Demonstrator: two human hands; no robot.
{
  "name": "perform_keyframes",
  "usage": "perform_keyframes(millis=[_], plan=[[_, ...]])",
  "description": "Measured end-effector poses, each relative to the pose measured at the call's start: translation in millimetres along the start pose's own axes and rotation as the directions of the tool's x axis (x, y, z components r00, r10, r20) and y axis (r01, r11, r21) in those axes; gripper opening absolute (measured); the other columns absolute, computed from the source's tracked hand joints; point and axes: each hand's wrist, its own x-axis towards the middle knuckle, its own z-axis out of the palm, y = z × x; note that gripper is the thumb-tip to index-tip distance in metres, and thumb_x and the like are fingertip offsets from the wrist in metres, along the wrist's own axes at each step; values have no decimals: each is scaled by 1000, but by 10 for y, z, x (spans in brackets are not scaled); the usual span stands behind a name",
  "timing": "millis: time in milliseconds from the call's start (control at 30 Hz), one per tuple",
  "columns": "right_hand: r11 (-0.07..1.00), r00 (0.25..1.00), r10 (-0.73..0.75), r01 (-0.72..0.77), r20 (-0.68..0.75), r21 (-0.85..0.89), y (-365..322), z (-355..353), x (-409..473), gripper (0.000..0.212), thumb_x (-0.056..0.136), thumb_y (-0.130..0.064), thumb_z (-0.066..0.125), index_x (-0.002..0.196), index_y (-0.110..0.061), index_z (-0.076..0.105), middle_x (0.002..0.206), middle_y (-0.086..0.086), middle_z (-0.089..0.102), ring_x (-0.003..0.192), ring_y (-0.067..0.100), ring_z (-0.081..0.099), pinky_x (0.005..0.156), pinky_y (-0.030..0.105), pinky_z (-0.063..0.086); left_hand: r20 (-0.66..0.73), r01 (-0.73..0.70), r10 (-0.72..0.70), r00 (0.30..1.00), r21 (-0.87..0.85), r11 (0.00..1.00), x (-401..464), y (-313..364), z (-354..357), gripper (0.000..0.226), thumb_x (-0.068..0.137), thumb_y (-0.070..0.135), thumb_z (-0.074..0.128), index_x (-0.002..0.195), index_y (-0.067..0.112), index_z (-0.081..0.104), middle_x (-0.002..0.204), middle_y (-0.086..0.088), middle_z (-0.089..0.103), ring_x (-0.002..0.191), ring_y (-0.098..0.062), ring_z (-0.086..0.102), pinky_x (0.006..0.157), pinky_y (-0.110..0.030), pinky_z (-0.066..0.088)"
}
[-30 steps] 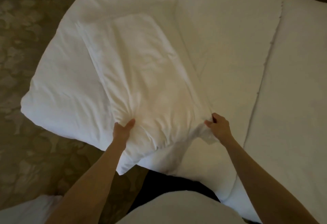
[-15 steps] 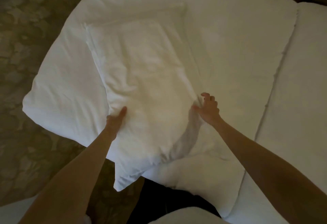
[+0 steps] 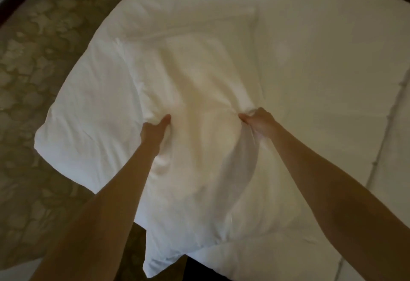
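Farther up the pillow (image 3: 199,76) than before, the left grip (image 3: 155,130) and right grip (image 3: 260,121) pinch its cloth. It lies on the bed (image 3: 328,63) corner. Pull both sides evenly, so nothing bunches up.

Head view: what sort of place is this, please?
Probably a hotel bedroom: a white pillow, held by the left hand and right hand, lies on a white-sheeted bed, and patterned carpet covers the floor beside it.
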Motion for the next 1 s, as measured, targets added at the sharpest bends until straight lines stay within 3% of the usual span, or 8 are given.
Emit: perform_keyframes(millis=[67,167,333,500,600,667,833,1000], plan=[[999,995,24,-20,-96,39,85,61,-51,46,93,-39,51,120,-2,54,125,21,59,113,37,56,88,36,44,26,16,-15,1000,-28,999,-75,-41,19,73,78,48,70,127,-3,53,125,-21,61,115,-37,57,98,-37,46],[992,973,22,7,-231,125,169,93,-227,34,100,-27,33,110,0,51,118,26,58,109,40,55,90,41,43,106,34,-23,994,-105,994,-203,-73,-36,65,79,44,71,124,0,56,120,-17,64,111,-35,59,101,-45,47],[988,955,-21,64,-296,138,389,61,-700,32,102,-25,29,89,-6,52,105,24,62,99,38,58,82,40,42,202,36,6,979,-204,978,-527,-268,-254,38,79,36,72,107,12,64,90,0,67,88,-23,64,73,-29,51],[982,939,-47,106,-340,156,626,-54,-1263,39,101,-29,34,81,-2,54,86,18,60,82,30,57,71,33,40,267,53,15,963,-245,968,-852,-520,-457,36,77,33,74,106,13,64,92,1,68,88,-19,64,72,-27,49],[979,918,-19,97,-395,180,831,-22,-1736,42,101,-29,35,75,0,53,76,14,57,74,27,54,68,32,38,368,50,45,929,-246,968,-1121,-683,-594,50,77,32,74,120,9,62,114,-5,68,107,-27,62,95,-39,49],[976,901,37,60,-432,210,1015,89,-2052,44,101,-30,37,68,-3,50,68,10,54,69,25,51,64,32,36,408,68,24,913,-209,976,-1295,-819,-654,57,76,34,75,125,10,59,119,-7,65,109,-29,60,99,-44,47],[944,830,201,-22,-520,330,1580,370,-2902,42,100,-26,38,60,-13,38,58,2,43,61,22,42,55,32,31,511,32,49,858,-148,988,-1769,-1076,-688,52,77,30,75,124,18,54,109,-1,64,91,-20,60,78,-36,49],[914,715,268,22,-645,404,1745,203,-3417,40,100,-23,39,62,-11,39,58,2,42,57,18,38,57,33,29,585,-64,178,791,-209,976,-2098,-911,-566,52,78,24,74,126,16,56,110,0,67,99,-24,62,84,-38,51]])
